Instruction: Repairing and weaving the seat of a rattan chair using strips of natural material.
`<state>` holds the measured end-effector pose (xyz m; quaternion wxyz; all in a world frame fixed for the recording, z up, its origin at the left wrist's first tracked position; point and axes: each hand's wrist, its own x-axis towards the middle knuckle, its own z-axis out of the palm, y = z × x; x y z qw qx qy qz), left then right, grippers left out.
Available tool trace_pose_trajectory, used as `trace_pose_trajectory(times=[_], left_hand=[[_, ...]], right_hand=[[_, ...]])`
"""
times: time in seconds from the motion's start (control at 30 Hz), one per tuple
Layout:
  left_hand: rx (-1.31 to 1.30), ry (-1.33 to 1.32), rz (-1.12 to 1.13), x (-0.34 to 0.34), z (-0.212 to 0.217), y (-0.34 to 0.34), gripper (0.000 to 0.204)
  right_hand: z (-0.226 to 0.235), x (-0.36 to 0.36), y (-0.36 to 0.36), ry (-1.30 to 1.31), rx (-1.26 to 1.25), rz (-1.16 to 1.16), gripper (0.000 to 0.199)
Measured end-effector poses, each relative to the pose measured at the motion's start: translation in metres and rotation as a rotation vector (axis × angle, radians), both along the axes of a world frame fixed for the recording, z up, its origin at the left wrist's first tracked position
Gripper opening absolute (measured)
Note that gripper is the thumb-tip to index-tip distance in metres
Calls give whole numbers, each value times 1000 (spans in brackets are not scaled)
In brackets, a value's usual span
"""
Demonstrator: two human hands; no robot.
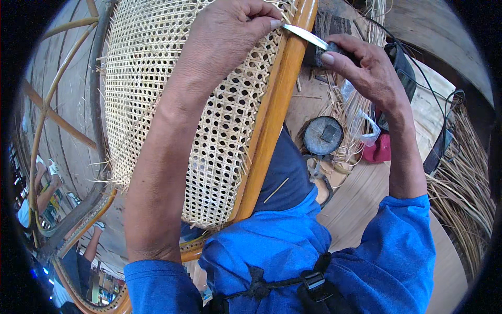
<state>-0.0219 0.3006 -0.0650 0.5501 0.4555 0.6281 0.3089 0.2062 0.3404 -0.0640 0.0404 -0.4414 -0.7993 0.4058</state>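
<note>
A woven cane panel (219, 152) with open holes fills the middle of the view, fixed along a varnished wooden frame rail (272, 112). My left hand (230, 31) lies over the panel's upper part, thumb and finger pinched at its edge beside the rail. What they pinch is too small to make out, though cane ends stick out there. My right hand (361, 65) grips a knife (308, 37) by its dark handle. Its pale blade crosses the rail, and the tip reaches my left thumb.
A round dish (323, 135) with a dark block and a pair of scissors (315, 168) lie right of the rail. Loose cane strands (463, 183), a clear plastic bag (370, 131) and a black cable (444, 112) are farther right. Bent chair frames (49, 110) stand at left, near other people.
</note>
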Motion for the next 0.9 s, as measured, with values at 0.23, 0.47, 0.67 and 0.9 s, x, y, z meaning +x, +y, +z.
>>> trace_pose_trajectory(times=[0.23, 0.47, 0.67, 0.9], left_hand=[[-10, -51, 28, -2, -6, -1, 12], [12, 30, 24, 3, -2, 1, 12], [259, 251, -2, 7, 3, -4, 13], [270, 321, -90, 6, 1, -1, 12]], right_hand=[[-1, -3, -2, -18, 19, -31, 39], [-13, -4, 1, 61, -28, -32, 38], [-6, -8, 4, 42, -196, -121, 37], [-7, -2, 6, 28, -100, -24, 36]])
